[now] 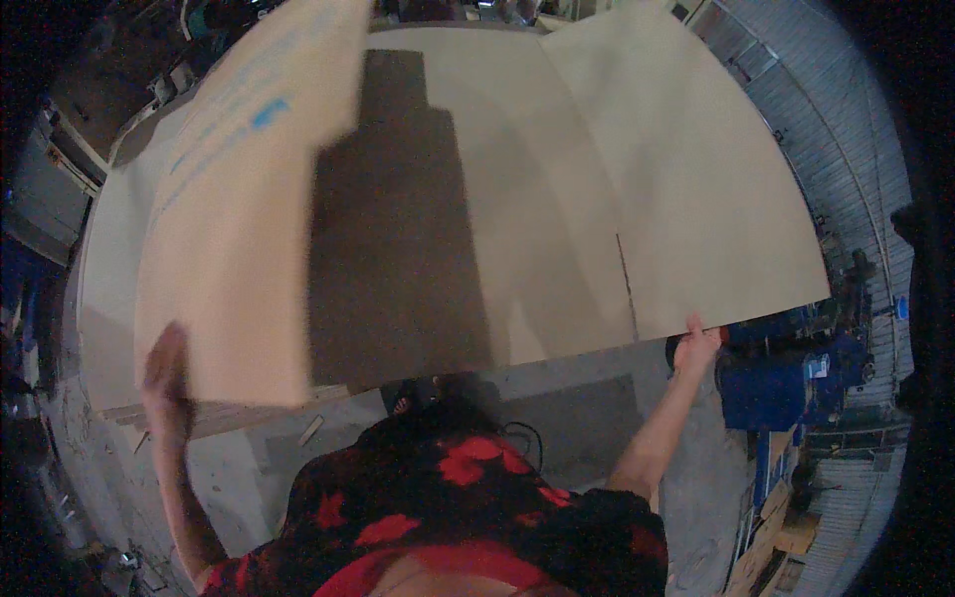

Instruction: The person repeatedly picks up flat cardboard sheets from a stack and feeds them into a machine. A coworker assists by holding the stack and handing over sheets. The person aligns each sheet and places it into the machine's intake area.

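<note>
My left hand (167, 373) grips the lower left edge of a narrow light-brown board (234, 259) with blue marks on its face. That board has a notched right edge, looks slightly blurred, and stands above the larger sheets, where a dark stepped shadow falls. At the right, my right hand (696, 343) is closed on the near edge of a wide pale sheet (706, 199), thumb on top and fingers underneath. This sheet overlaps another pale sheet (537, 239) in the middle. A short dark line or slit runs in from the near edge by the overlap.
Edges of stacked boards (239, 416) show below on the left, above a grey floor (249, 478) with a wood scrap (311, 430). Blue machinery (786, 373) stands beyond my right hand, with wood pieces (766, 537) nearer me. A corrugated wall (846, 129) rises at the right.
</note>
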Demonstrator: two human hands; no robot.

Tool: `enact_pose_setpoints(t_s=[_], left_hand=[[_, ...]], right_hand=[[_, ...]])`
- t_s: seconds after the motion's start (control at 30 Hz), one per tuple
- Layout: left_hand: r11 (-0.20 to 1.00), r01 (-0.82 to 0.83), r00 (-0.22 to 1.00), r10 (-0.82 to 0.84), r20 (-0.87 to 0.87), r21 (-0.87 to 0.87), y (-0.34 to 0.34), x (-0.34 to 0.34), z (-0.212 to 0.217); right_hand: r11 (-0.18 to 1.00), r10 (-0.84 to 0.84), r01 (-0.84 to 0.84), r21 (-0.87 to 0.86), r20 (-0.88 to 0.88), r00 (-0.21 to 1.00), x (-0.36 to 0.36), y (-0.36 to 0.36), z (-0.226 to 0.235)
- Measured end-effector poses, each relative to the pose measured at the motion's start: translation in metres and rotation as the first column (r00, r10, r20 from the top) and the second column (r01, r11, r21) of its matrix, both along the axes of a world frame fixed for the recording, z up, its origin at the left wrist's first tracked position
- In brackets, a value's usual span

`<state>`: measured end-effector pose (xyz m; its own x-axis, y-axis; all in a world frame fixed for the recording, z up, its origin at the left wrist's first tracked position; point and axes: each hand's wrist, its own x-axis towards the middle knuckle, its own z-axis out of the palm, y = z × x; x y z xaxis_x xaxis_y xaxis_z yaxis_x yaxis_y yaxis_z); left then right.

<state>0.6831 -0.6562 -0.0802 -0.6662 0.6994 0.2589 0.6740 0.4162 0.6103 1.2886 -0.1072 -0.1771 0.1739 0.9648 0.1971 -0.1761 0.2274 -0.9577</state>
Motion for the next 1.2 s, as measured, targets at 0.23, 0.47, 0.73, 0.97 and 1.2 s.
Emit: enact_pose_setpoints(t_s=[0.23, 0.47, 0.73, 0.97, 1.2], left_hand=[[0.784, 0.258, 0.694, -0.557, -0.456, -0.565, 0.134, 0.087, -0.019], [0.731, 0.292, 0.682, -0.611, -0.402, -0.616, 0.134, 0.080, -0.031], [0.725, 0.386, 0.679, -0.642, -0.355, -0.571, 0.143, 0.071, -0.039], [0.714, 0.379, 0.706, -0.634, -0.314, -0.589, 0.134, 0.061, -0.046], [0.938, -0.032, 0.785, -0.189, -0.589, -0.344, 0.101, 0.041, -0.068]], right_hand=[[0.993, 0.081, -0.120, -0.004, 0.761, 0.644, -0.047, -0.065, 0.028], [0.594, -0.269, -0.786, 0.170, 0.963, 0.005, -0.132, -0.082, 0.031], [0.580, -0.353, -0.810, 0.092, 0.924, -0.148, -0.155, -0.079, 0.029], [0.592, -0.388, -0.803, 0.070, 0.898, -0.208, -0.157, -0.078, 0.021], [0.623, -0.358, -0.779, 0.075, 0.913, -0.198, -0.167, -0.077, 0.020]])
